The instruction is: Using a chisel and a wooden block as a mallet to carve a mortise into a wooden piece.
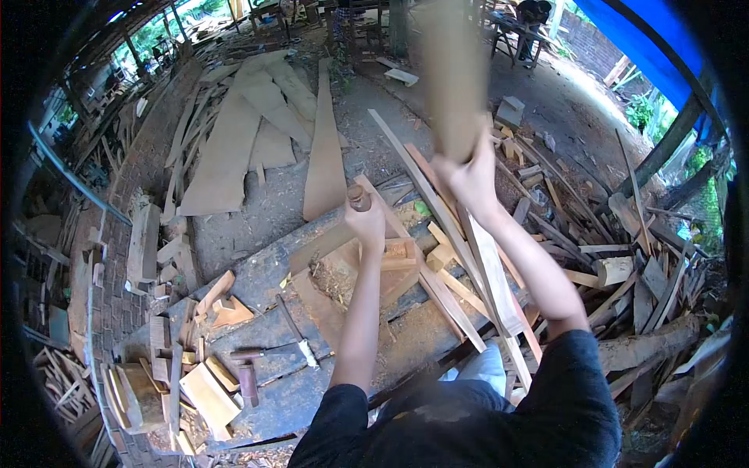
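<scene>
I'm in an open-sided yard strewn with timber, with flat wooden sheets (226,148) lying on the ground ahead, a blue tarp (636,39) at the upper right and another person (533,19) in the distance beneath it. My dark, worn counter (269,273) has wood chips scattered on it. My left hand (367,222) is clenched around a round-topped wooden handle (359,196), upright above the chip-covered workpiece (331,285); its lower end is hidden, so I can't tell whether it touches the wood. My right hand (473,178) grasps the lower end of a thick wooden club (459,86), raised well above the counter and blurred. Long boards (425,175) slant between my arms, and a pale wooden block (209,392) lies at the counter's left, near a dark reddish wooden cylinder (248,384).
</scene>
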A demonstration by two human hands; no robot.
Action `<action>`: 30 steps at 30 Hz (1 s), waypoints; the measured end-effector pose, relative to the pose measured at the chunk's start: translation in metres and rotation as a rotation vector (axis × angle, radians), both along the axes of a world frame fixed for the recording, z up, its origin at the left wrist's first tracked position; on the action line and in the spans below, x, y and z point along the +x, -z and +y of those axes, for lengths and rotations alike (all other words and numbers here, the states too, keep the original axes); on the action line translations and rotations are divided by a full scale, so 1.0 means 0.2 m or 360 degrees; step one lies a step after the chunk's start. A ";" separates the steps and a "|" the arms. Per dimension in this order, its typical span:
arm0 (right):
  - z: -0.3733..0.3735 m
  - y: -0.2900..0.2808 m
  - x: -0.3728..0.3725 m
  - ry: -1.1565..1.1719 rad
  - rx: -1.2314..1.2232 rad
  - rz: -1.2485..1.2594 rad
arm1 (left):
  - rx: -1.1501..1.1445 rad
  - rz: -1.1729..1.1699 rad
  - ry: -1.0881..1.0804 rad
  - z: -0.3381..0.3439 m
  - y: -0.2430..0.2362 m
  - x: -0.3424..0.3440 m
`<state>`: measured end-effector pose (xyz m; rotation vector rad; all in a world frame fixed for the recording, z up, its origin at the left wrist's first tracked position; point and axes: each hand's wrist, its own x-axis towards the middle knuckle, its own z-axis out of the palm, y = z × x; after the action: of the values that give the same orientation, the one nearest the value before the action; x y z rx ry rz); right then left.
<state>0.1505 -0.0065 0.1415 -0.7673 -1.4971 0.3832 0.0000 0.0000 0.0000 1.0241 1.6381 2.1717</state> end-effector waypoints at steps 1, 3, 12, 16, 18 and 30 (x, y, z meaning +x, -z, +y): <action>-0.02 0.04 0.06 0.0132 0.0101 -0.1019 | 0.0198 0.0012 -0.0061 -0.01 -0.04 0.02; -0.01 0.03 0.02 0.0322 0.0209 -0.1989 | 0.0438 0.0068 -0.0079 0.06 -0.06 -0.06; -0.08 -0.09 -0.04 0.0184 0.0211 -0.0313 | 0.0118 0.0055 -0.0034 0.01 0.00 -0.03; -0.14 -0.06 0.02 0.0184 -0.0191 -0.2106 | 0.0237 0.0002 0.0007 0.03 -0.01 -0.01; -0.14 -0.11 0.04 0.0237 -0.0138 -0.1795 | 0.0273 -0.0043 0.0023 0.05 0.03 -0.01; -0.16 0.06 0.02 0.0222 -0.0373 -0.1674 | 0.0273 -0.0081 0.0034 0.07 0.15 -0.05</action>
<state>0.1544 -0.0394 0.1303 -1.3692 -2.3712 0.0155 -0.0090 0.0144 -0.0294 1.0160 1.4329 2.3367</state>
